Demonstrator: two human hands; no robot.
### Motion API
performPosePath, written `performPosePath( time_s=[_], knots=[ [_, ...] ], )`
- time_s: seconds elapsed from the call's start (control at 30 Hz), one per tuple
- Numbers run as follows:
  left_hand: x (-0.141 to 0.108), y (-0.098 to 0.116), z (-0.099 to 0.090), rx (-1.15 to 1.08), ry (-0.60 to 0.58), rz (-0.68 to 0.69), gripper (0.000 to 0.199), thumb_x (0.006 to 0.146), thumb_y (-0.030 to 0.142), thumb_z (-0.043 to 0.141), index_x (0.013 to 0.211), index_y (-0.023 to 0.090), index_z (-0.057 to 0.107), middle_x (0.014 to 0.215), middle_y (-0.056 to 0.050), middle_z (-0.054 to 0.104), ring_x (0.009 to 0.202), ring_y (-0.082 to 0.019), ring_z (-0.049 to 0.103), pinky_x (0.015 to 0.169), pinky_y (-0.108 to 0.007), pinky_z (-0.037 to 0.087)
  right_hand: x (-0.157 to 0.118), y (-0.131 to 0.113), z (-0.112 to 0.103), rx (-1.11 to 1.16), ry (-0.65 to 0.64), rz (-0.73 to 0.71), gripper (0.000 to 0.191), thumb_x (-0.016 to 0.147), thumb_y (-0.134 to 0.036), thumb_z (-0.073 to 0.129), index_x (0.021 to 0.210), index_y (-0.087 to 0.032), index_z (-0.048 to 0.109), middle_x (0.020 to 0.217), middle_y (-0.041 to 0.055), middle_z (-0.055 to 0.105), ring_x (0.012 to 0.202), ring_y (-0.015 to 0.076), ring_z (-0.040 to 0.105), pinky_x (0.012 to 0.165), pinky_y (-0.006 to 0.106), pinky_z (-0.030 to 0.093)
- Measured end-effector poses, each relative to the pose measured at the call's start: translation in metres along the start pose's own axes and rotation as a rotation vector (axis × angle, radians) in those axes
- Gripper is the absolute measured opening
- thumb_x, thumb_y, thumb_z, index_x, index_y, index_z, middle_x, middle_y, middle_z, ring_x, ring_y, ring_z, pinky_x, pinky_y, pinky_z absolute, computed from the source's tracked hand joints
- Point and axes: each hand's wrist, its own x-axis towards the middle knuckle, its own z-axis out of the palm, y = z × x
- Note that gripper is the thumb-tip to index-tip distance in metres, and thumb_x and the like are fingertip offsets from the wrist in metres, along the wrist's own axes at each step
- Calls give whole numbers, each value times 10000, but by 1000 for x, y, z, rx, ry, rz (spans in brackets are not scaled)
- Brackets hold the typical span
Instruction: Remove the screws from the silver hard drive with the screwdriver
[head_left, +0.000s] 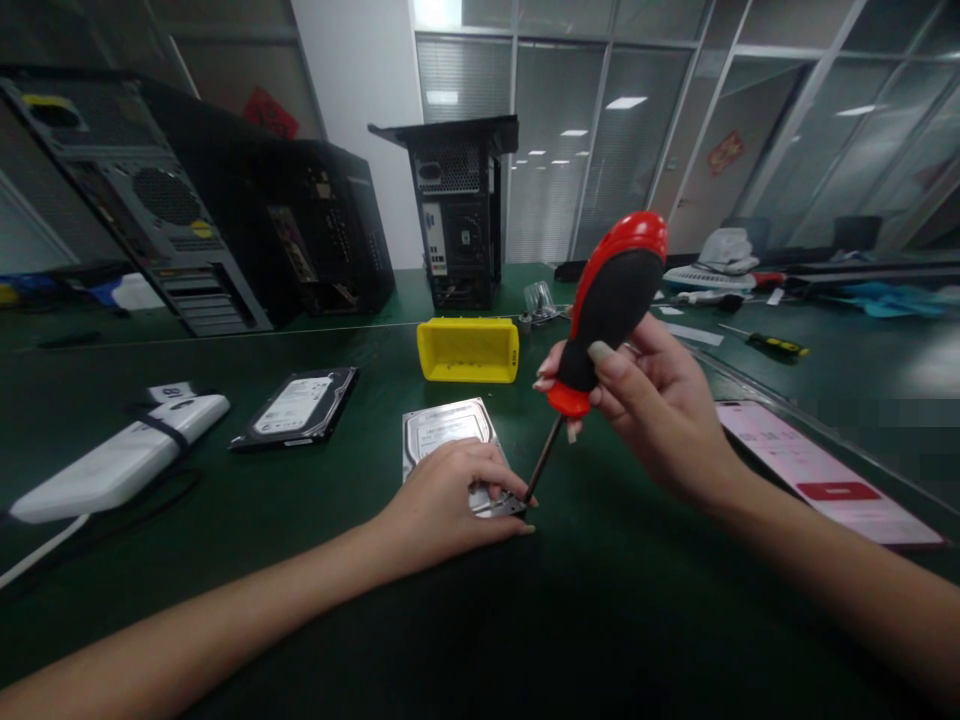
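Note:
In front of me a silver hard drive [444, 424] lies on the green table. My left hand [461, 490] rests over its near part, thumb and fingers closed on the near right corner, hiding much of the label. A red and black screwdriver [616, 295] is gripped in my right hand [652, 400], its shaft slanting down to the left. The tip meets that corner of the drive beside my left fingertips; any screw there is too small to make out. Behind the drive stands a yellow bin [469, 352] with small dark bits inside.
Another hard drive [296, 405] and a white power strip [120, 455] lie at left. Computer cases [457, 220] stand along the back. On the right are a pink sheet [817, 465], a yellow and black screwdriver [776, 345] and a white device [724, 255].

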Motion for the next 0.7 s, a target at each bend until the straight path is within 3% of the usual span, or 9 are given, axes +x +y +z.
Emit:
performPosePath(
  time_s=[0.4,0.57,0.7],
  knots=[
    [0,0,-1,-22,-18,-14,184,752,307,724,919,228,722,849,-7,643,830,-170,566,744,-267,399,-3,1,4,-22,-21,-20,249,876,-200,553,1113,-202,475,950,21,653,833,106,663,587,171,543],
    [1,0,-1,-13,-17,-11,203,761,323,714,940,226,714,856,-11,635,838,-172,561,743,-268,400,-4,1,3,-3,-26,-12,232,871,-211,566,1097,-200,514,904,2,641,831,85,642,775,205,538],
    [0,1,-1,9,-14,-4,182,770,317,705,930,231,713,858,-8,635,845,-175,556,733,-266,396,-4,4,1,-74,-51,56,233,845,-267,603,1061,-182,583,921,13,610,799,76,594,664,163,513]
  ],
)
